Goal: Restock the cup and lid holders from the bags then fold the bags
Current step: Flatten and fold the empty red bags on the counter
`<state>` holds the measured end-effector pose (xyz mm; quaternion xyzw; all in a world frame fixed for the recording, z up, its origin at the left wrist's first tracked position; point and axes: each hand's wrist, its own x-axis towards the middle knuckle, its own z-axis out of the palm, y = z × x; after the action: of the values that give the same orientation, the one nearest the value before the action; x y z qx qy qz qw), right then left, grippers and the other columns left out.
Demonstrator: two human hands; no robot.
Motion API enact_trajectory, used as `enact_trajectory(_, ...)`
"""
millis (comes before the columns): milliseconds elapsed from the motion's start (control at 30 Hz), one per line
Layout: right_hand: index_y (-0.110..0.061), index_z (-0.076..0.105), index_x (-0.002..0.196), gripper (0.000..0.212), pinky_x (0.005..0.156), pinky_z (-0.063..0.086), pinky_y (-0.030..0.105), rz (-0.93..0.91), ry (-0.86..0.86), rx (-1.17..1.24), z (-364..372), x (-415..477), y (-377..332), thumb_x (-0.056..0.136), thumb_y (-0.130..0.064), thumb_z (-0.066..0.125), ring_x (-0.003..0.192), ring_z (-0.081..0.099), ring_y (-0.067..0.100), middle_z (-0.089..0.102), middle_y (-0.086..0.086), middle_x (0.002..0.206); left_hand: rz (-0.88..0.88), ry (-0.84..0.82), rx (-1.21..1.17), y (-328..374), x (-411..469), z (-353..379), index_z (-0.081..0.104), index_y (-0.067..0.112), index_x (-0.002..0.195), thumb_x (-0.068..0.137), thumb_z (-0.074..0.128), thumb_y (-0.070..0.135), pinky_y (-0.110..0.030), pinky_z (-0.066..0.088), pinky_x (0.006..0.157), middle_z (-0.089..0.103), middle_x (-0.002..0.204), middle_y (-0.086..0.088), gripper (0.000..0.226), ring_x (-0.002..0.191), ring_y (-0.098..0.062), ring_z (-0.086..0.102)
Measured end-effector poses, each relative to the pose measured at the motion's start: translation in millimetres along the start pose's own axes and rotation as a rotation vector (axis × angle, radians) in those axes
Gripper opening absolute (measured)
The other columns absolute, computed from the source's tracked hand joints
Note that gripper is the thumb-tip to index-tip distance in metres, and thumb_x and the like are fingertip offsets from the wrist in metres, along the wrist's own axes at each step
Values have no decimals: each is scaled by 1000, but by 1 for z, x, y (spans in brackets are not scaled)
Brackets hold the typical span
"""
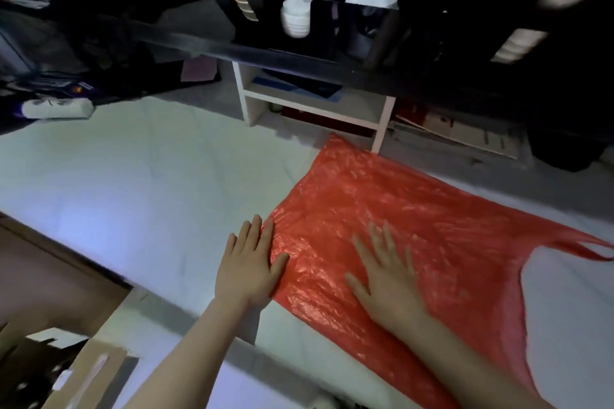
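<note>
Head view, flattened red bag, left hand and right hand pressing it, fingers straight

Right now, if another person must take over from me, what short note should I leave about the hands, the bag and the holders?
Left hand: open, flat, fingers on the left edge of the red bag, palm partly on the white surface.
Right hand: open, pressed flat on the bag.
Bag: spread flat on the white surface, handles toward the right; it looks empty.
Holders: white cups are stacked in the dark rack behind; too dark to tell how full it is.
Done: bag seems emptied and smoothed.
Left: fold this bag; no other bag is in view.
</note>
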<state>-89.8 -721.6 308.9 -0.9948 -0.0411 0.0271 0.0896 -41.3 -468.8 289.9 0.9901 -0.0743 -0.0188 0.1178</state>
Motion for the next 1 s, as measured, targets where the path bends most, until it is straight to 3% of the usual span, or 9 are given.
enact_trajectory(167,-31,14,152,65,119,5,41,345,21,-7,-13,-47,74,94,-59,26,147,-1,24,4,4,161,41,6,8,2,-1,-4,-2,24,153,95,17,60,-42,3,118,0,161,-4,71,147,-22,-1)
enact_trajectory(267,-25,17,152,66,118,12,43,439,21,-31,-31,-71,96,95,-56,28,147,8,26,15,7,160,48,9,28,2,-3,-5,0,22,153,95,18,58,-43,5,118,2,161,-6,71,147,-24,1)
enact_trajectory(333,-23,16,152,66,118,11,43,436,104,-39,-37,-87,88,95,-54,29,147,7,26,14,8,160,53,17,33,3,-1,-6,0,21,153,95,18,58,-43,6,118,3,160,-7,71,147,-25,3)
enact_trajectory(400,-30,10,152,66,118,2,40,296,133,-26,-36,-110,63,94,-57,27,147,-4,22,2,1,160,57,8,32,3,-2,-7,-1,19,153,95,18,58,-44,7,118,4,160,-8,72,147,-26,4)
enact_trajectory(500,-45,-9,146,70,113,-18,39,107,5,-40,-20,-152,24,83,-72,6,142,-25,15,-23,-14,153,79,-13,44,5,-15,-7,-3,17,152,95,15,57,-46,11,116,6,160,-11,72,145,-30,7)
enact_trajectory(600,-46,-27,139,82,109,-19,45,177,-69,-82,1,-188,33,71,-83,0,139,-28,17,-29,-13,149,117,-43,99,0,-30,-6,-9,15,151,93,9,55,-48,14,113,5,159,-14,73,144,-33,8)
enact_trajectory(733,-41,-33,138,95,114,-10,51,302,-85,-138,5,-228,71,72,-86,18,144,-18,16,-27,-11,152,83,-66,99,-2,-46,-5,-3,19,152,97,22,53,-48,14,112,9,158,-16,70,144,-32,9)
enact_trajectory(867,-37,-31,140,101,115,0,53,376,-86,-180,-3,-257,87,83,-68,47,148,-7,21,-15,-7,159,68,-109,-65,-1,-53,-11,1,23,153,95,23,57,-51,11,115,3,159,-16,71,145,-30,6)
enact_trajectory(1000,-31,3,152,78,118,7,46,453,-33,-112,-13,-281,92,91,-51,49,147,5,15,5,-11,160,189,-88,-193,-11,-72,-22,1,23,152,87,27,71,-49,5,116,-6,159,-10,84,146,-31,5)
